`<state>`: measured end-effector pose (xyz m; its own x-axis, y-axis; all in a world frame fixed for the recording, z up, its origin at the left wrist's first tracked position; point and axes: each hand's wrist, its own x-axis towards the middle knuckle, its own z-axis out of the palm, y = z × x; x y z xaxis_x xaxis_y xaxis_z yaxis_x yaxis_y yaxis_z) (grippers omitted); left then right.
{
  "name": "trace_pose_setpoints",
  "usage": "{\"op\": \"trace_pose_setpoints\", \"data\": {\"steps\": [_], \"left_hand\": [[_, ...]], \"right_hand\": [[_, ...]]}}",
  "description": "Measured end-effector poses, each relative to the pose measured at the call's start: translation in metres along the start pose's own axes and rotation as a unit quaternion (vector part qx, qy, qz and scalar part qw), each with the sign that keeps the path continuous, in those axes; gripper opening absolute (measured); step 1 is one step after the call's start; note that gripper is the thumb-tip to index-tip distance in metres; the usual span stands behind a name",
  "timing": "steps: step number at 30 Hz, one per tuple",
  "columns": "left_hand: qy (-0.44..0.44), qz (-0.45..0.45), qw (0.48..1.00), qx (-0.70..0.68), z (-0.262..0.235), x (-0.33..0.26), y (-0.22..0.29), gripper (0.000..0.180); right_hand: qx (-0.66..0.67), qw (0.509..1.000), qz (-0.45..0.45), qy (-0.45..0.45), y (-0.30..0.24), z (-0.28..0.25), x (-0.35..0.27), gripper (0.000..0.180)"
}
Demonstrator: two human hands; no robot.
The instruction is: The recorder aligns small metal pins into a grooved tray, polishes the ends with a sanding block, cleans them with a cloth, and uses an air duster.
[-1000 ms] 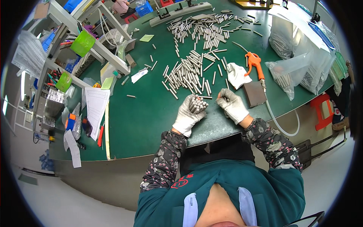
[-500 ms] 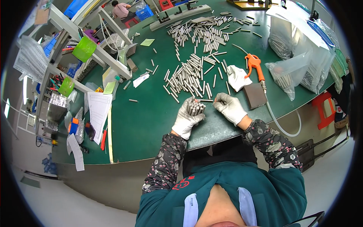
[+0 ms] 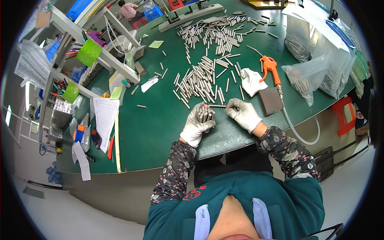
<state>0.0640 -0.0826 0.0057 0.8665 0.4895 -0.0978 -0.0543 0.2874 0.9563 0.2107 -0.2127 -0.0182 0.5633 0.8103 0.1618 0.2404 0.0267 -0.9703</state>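
My left hand [image 3: 192,130], in a white glove, is closed around a bundle of short grey metal rods [image 3: 205,115], their ends facing up. In my gloved right hand [image 3: 245,116], thumb and fingertips pinch the right end of a single metal rod [image 3: 218,106]. That rod lies level between both hands, its left end beside the bundle at my left fingertips. Just beyond my hands, a loose pile of similar rods [image 3: 199,82] covers the green table [image 3: 154,132]. Farther back spreads a second heap of rods [image 3: 216,36].
To the right are a white cloth [image 3: 252,82], a brown block [image 3: 270,101], an orange air gun [image 3: 271,70] with its hose, and plastic bags of rods [image 3: 306,82]. At left lie paper sheets [image 3: 105,120] and a red-handled tool [image 3: 110,147] below a shelf rack [image 3: 120,66].
My left hand has shifted slightly left and tipped the bundle more upright. My right hand has hardly moved and still pinches the single rod.
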Motion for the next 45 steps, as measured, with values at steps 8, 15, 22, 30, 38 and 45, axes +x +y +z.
{"op": "trace_pose_setpoints", "data": {"steps": [8,15,22,30,38,45], "left_hand": [[-0.014,-0.012,1.0,-0.004,-0.004,0.003,-0.005,0.052],[-0.068,0.005,0.998,0.0,0.001,0.004,-0.009,0.069],[-0.062,0.013,0.998,0.026,0.0,0.007,-0.016,0.067],[-0.065,0.024,0.995,0.067,-0.005,0.011,-0.023,0.067],[-0.063,0.024,0.994,0.09,-0.003,0.011,-0.02,0.067],[-0.077,0.021,0.993,0.081,-0.004,0.01,-0.018,0.068]], "right_hand": [[0.011,1.0,0.011,0.008,0.001,0.0,0.002,0.013],[-0.036,0.993,-0.106,-0.024,-0.03,0.007,0.014,0.014],[-0.214,0.954,-0.208,-0.022,-0.044,0.011,0.017,0.012],[-0.266,0.932,-0.245,-0.031,-0.053,0.01,0.018,0.011],[-0.338,0.903,-0.254,-0.076,-0.059,0.006,0.021,0.014],[-0.376,0.879,-0.291,-0.042,-0.058,0.007,0.021,0.012]]}}
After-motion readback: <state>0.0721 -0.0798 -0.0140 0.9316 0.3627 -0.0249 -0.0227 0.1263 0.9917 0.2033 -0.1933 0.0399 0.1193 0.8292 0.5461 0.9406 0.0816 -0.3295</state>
